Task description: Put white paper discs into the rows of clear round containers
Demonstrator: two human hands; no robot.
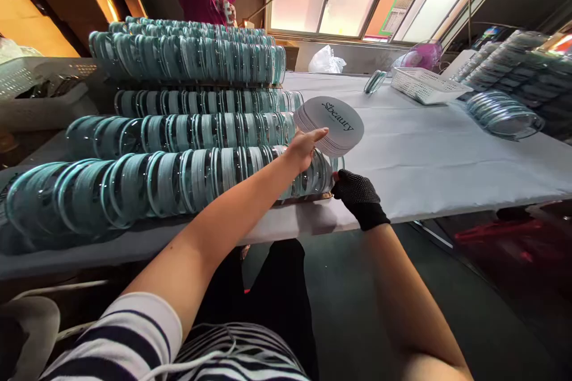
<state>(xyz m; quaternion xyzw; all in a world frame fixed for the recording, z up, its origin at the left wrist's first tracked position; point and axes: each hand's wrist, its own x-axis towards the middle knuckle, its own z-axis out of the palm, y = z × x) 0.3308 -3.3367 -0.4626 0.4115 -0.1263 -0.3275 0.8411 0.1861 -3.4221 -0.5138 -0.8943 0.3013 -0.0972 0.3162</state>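
The left hand [306, 149] is fanning round cards [333, 125] just beside the nearest disc row [170, 184]; the gloved right hand [357, 196] is gripping its end disc. Nudging could be toppling the row.

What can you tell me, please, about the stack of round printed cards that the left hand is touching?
The stack of round cards is a fanned pile of thin grey discs, seemingly card. The top one bears dark script lettering that looks like "Sbeauty". The pile sits tilted at the right end of the rows of clear round lids, above the grey table. The left hand has its fingers on the pile's lower left edge; the black-gloved right hand is just below it.
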